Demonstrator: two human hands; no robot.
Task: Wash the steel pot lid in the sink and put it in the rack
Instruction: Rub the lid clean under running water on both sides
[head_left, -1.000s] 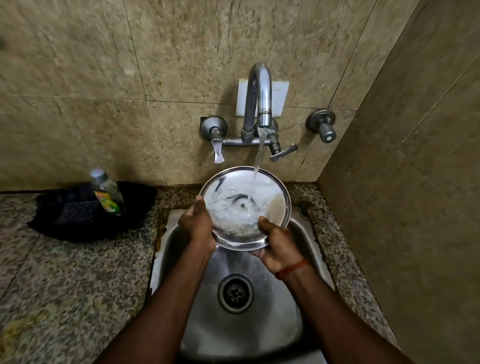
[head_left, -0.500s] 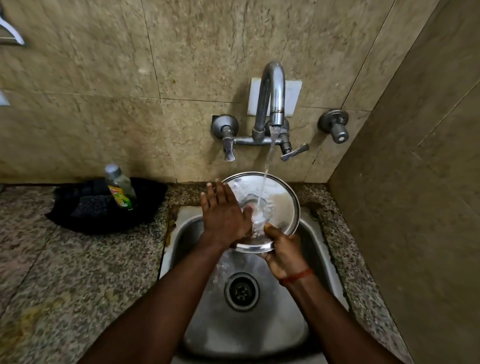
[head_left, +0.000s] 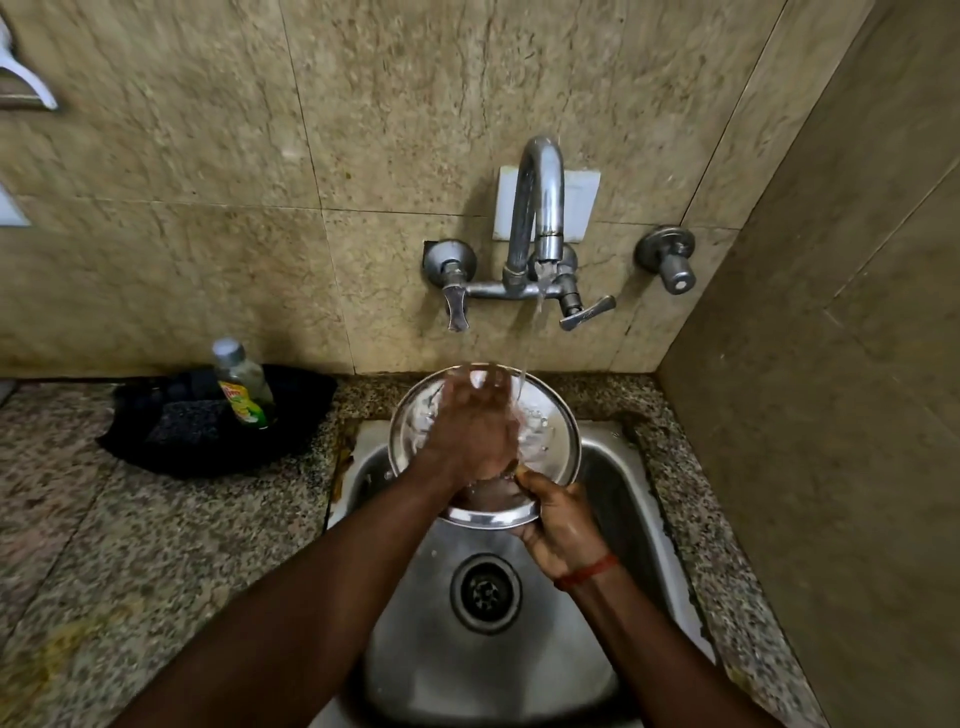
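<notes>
My left hand (head_left: 470, 431) lies flat, fingers spread, on the steel pot lid's (head_left: 545, 431) face under the running tap (head_left: 540, 208); my right hand (head_left: 558, 525) pinches its near rim. I hold the lid tilted over the far end of the sink (head_left: 613, 519). Speckled counter (head_left: 130, 545) spreads left, bearing 1 bottle (head_left: 241, 384) in a black tray (head_left: 291, 441). A tiled wall (head_left: 831, 364) closes the right; the basin's near half lies open.

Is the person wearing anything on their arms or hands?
Both arms are bare, with no sleeves showing. The left hand wears nothing. The right hand has no gloves or rings visible, but a thin red-orange thread band is tied around its wrist.
</notes>
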